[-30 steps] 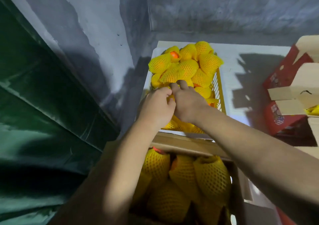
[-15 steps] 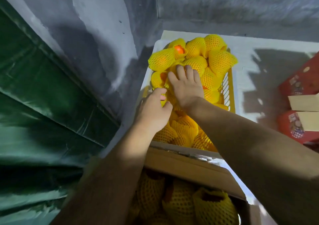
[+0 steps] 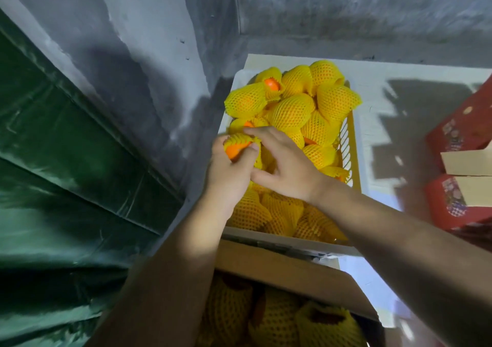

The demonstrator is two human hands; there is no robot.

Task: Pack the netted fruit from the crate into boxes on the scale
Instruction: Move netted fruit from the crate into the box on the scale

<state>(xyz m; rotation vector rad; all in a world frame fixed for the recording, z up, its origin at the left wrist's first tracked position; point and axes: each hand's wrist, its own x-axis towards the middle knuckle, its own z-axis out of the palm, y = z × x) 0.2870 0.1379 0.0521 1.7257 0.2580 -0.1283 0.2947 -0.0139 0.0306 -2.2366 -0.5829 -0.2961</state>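
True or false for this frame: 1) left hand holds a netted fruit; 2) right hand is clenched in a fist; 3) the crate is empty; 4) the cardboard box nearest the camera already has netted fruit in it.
1) True: the left hand has its grip on a netted fruit.
2) False: the right hand has spread fingers over the pile.
3) False: the crate holds many netted fruits.
4) True: the cardboard box holds some.
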